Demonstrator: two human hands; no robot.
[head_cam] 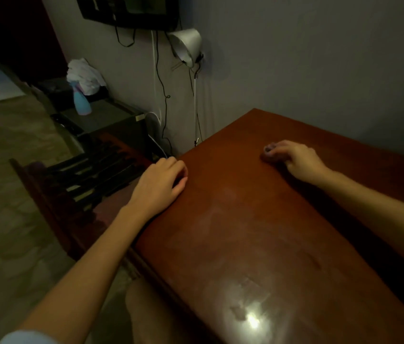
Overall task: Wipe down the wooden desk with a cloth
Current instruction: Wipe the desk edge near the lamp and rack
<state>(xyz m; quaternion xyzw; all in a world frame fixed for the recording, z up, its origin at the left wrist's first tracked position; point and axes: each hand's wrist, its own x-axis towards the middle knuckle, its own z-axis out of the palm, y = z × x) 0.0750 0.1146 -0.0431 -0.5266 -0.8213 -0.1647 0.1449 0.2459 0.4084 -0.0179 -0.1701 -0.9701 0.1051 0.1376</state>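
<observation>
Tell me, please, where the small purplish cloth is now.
In the head view, the small purplish cloth is bunched under the right hand, far across the reddish-brown wooden desk, near the grey wall.

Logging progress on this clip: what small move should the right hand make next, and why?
Probably draw the small bunched purplish cloth in the right hand toward the person across the reddish-brown wooden desk; it sits far up the top, and dull smears show nearer.

The flat reddish-brown wooden desk (245, 232) shows pale smeared streaks. The small bunched cloth (269, 151) is dull purple. The slim plastic spray bottle (82, 103) is light blue; the cone-shaped lampshade (187, 44) is white.
</observation>
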